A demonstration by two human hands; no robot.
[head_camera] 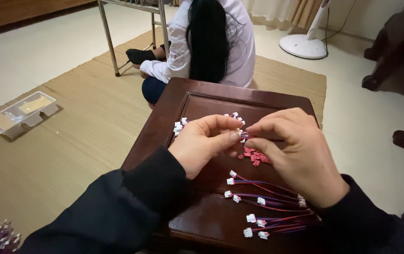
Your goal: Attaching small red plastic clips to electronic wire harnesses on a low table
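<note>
Wire [270, 139] with a white plug, centre frame, pinched between the fingertips of both hands above the table [202, 96]. Mat [70, 141]: fills the left half. Table: dark wood, centre. Seated person [211, 42]: top centre, back turned. Left hand [206, 143] and right hand [296, 153]: each closed on the wire. Tray [20, 114]: clear plastic, left edge. Finished wires [268, 202]: red and blue, lower right. Red pieces [255, 156]: small heap just beneath the hands.
</note>
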